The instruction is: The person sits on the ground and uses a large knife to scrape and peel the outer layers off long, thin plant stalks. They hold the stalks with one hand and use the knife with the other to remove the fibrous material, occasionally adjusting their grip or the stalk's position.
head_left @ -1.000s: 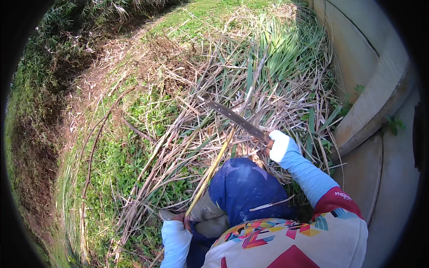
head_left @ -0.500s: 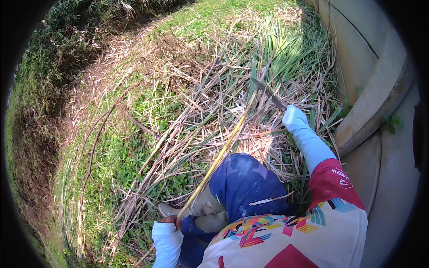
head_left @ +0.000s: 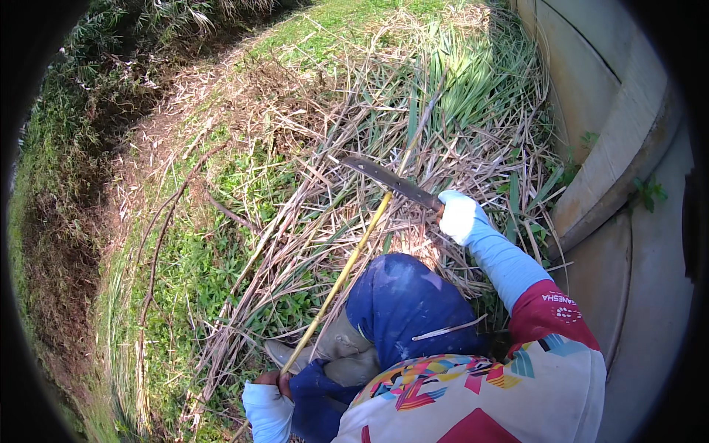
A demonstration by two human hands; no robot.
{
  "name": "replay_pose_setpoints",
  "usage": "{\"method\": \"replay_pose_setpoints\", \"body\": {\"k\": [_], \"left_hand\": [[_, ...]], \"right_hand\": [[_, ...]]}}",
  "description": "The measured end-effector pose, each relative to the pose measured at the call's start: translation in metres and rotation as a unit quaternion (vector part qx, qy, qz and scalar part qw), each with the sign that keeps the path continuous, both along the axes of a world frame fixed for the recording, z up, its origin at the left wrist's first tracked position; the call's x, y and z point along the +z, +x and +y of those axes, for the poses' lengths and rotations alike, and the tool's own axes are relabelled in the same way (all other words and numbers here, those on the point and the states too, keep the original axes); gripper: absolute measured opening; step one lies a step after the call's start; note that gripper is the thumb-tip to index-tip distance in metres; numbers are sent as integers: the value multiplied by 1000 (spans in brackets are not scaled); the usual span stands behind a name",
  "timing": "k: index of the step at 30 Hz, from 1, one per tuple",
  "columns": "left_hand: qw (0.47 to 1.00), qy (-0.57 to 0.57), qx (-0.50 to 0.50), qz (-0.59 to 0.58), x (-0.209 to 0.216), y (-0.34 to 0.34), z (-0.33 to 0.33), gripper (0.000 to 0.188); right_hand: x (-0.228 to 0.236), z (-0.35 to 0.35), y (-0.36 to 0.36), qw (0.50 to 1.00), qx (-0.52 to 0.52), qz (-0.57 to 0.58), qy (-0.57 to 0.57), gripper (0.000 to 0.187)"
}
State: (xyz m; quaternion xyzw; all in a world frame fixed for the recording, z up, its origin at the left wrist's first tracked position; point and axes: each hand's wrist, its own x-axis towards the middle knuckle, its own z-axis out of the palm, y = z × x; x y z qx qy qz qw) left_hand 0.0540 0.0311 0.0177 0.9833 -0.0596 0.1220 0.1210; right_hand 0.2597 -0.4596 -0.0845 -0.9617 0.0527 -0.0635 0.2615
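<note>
My left hand (head_left: 269, 402), in a light blue sleeve, is closed around the lower part of a long yellow cane stalk (head_left: 343, 275). The stalk slants up and away past my bent knee, over the litter. Closed on the handle of a machete, my right hand (head_left: 461, 217) is out beyond that knee. The dark machete blade (head_left: 384, 176) points left and crosses over the stalk's upper part; I cannot tell whether the two touch. Most of the machete handle is hidden by my fingers.
Cut dry stalks and leaves (head_left: 295, 214) cover the ground ahead, with a heap of green leaves (head_left: 473, 81) farther off. A concrete wall with a slanting support (head_left: 617, 159) rises at the right. Thin brown branches (head_left: 159, 244) lie on low green plants to the left.
The machete has swung left and nearer, from beside the stalk's upper end to across it. My left hand has shifted slightly left and down with the stalk.
</note>
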Motion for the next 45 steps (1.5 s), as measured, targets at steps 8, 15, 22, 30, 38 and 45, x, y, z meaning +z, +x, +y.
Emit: {"method": "replay_pose_setpoints", "body": {"k": [8, 15, 22, 30, 38, 45], "left_hand": [[994, -27, 66, 87, 0, -2, -1, 11], [914, -311, 91, 245, -44, 38, 2, 23], [749, -512, 114, 404, -2, 106, -21, 24], [762, -501, 112, 394, 6, 107, -17, 24], [837, -442, 40, 321, -17, 95, -10, 25], [908, -330, 12, 257, -1, 83, -25, 22]], "right_hand": [[-74, -64, 63, 920, -210, 19, 330, 35], [-12, 60, -60, 970, 130, -193, 70, 25], [32, 71, -60, 968, 227, -94, 57, 40], [-14, 9, -58, 974, -156, 20, 164, 37], [-54, -8, -73, 987, -120, 95, -45, 20], [-27, 6, -56, 990, -101, 100, 21, 23]]}}
